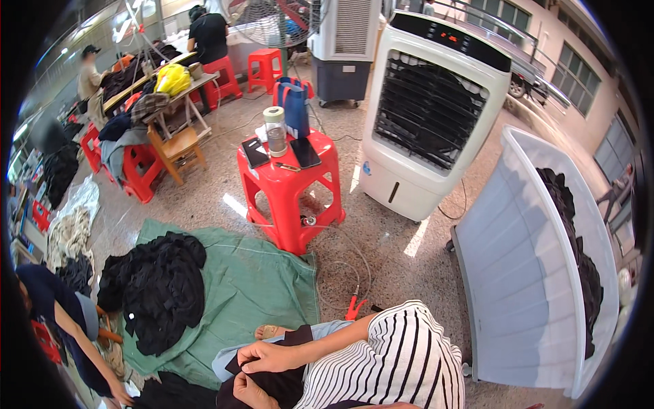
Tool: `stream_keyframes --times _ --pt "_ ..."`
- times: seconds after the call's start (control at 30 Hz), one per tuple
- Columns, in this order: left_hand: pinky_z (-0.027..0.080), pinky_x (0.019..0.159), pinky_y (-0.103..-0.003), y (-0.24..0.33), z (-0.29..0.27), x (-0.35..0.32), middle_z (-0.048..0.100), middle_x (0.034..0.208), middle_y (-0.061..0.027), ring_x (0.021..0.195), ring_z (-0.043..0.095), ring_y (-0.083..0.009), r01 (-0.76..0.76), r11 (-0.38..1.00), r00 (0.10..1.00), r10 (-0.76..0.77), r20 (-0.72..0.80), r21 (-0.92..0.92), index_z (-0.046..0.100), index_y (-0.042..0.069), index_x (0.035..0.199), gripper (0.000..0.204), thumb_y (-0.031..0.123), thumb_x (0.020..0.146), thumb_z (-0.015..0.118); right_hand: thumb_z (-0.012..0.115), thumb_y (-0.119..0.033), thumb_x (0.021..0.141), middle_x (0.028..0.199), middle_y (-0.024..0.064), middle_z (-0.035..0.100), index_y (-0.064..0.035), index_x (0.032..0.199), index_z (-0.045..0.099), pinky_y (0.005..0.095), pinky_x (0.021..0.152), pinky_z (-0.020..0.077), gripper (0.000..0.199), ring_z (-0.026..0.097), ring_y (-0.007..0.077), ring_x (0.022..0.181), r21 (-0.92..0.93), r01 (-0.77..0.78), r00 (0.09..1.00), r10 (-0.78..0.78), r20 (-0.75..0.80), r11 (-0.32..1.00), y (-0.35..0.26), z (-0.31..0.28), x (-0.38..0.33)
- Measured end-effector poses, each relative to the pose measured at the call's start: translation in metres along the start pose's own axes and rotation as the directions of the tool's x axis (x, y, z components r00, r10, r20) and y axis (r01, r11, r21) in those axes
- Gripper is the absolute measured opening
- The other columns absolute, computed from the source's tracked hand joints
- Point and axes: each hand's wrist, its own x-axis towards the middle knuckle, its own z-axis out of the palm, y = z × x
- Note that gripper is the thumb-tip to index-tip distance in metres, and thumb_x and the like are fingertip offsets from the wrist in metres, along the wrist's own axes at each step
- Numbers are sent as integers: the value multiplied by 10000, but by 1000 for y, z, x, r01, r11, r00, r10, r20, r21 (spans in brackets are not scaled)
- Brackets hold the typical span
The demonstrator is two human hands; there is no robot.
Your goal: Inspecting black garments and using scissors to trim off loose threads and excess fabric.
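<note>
Dark cloth (287, 386) directly under both hands, spreading right of the fingertips. Right hand (272, 356) closed to a pinch, gripping it; left hand (253, 393) just below, fingers curled against it, exact grip unclear. Black garment pile (167, 293) well apart, on green sheet (255, 273).

Red nos. (446, 35) on blk panel (479, 52); wht cooler (424, 191)

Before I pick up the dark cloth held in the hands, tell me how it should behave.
The dark cloth will probably droop, since it lies in soft folds. It may be light: the right hand merely pinches it.
</note>
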Motion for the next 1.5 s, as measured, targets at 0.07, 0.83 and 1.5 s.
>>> stream_keyframes --times 0.07,0.83,1.5 --pt "480 786 -347 2 -2 0 690 948 -154 822 583 -229 51 998 997 -50 56 -19 680 -59 1022 246 151 911 617 626 -104 830 770 70 551 6 862 549 332 690 420 138 542 202 763 -397 185 983 -174 63 899 -6 -2 -5" --pt "399 603 -243 9 -34 1 576 764 28 665 473 -103 226 925 892 -71 447 -304 665 30 867 207 224 835 732 607 -35 775 872 154 521 18 876 498 451 618 433 158 567 366 767 -804 276 960 -200 198 527 -3 8 -26" --pt "465 711 -265 -23 -28 -20 647 847 -11 768 537 -103 12 980 901 74 427 -197 659 -53 1017 189 104 912 653 688 -25 731 824 130 567 25 825 601 399 668 488 138 611 325 780 -700 297 952 -145 269 649 11 -10 -26"
